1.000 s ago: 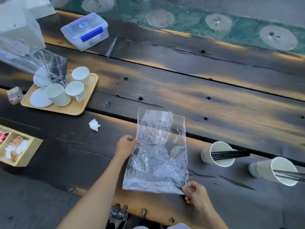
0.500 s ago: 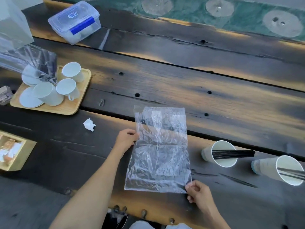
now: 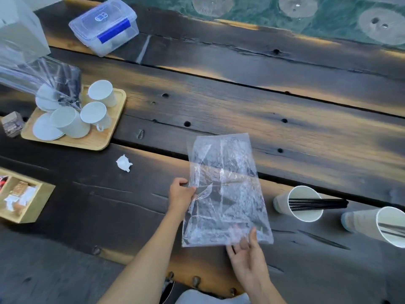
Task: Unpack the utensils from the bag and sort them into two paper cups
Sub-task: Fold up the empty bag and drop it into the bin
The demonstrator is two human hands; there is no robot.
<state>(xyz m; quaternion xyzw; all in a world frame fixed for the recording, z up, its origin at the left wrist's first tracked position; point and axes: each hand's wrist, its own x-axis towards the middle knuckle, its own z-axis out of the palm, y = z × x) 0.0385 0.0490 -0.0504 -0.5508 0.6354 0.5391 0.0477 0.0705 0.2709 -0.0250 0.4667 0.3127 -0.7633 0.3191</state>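
on the dark table (image 3: 87,205) my left hand (image 3: 180,195) pinches the empty bag (image 3: 225,191) edge — right hand (image 3: 247,257), fingers loose, flattens its bottom — both cups (image 3: 304,204) are loaded.

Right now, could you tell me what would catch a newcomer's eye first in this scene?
The crinkled clear plastic bag at centre, pinched by the left hand at its side and touched by the right hand at its near edge. To its right, two paper cups hold black utensils.
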